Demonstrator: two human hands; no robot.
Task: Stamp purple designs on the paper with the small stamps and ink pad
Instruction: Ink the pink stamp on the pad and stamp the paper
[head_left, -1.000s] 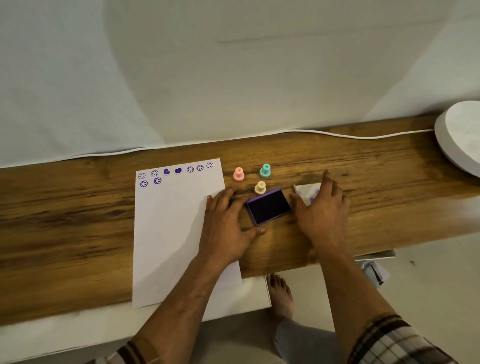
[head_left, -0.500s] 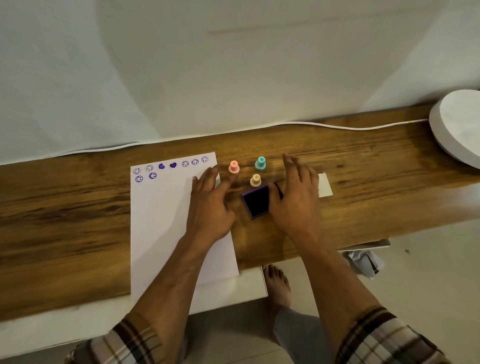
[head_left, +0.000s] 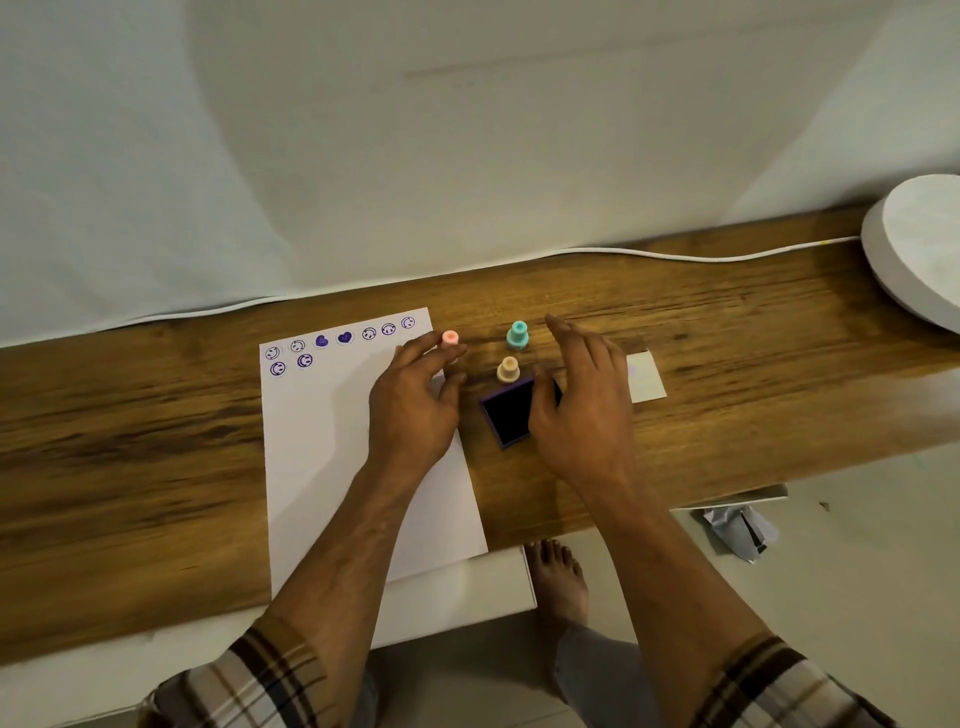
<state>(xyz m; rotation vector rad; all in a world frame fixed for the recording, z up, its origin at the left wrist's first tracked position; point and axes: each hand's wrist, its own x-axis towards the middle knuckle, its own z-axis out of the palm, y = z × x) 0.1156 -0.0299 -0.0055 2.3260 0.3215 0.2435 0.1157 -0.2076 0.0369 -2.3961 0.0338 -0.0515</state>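
Note:
A white paper (head_left: 332, 447) lies on the wooden table (head_left: 130, 441), with purple smiley and heart prints (head_left: 322, 343) along its top edge. Three small stamps stand right of it: pink (head_left: 450, 338), teal (head_left: 518, 335) and beige (head_left: 508, 370). The purple ink pad (head_left: 506, 413) lies open just below the beige stamp. My left hand (head_left: 415, 400) rests over the paper's right edge, its fingertips and thumb closed around the pink stamp's lower part. My right hand (head_left: 582, 405) covers the pad's right side, fingers spread and holding nothing.
The pad's white lid (head_left: 645, 378) lies right of my right hand. A white cable (head_left: 675, 255) runs along the table's back edge by the wall. A round white object (head_left: 919, 249) sits at the far right. Crumpled paper (head_left: 737, 527) lies on the floor.
My left hand moved up from beside the ink pad and closed on the pink stamp. My right hand came left off the lid and now covers the pad's right side.

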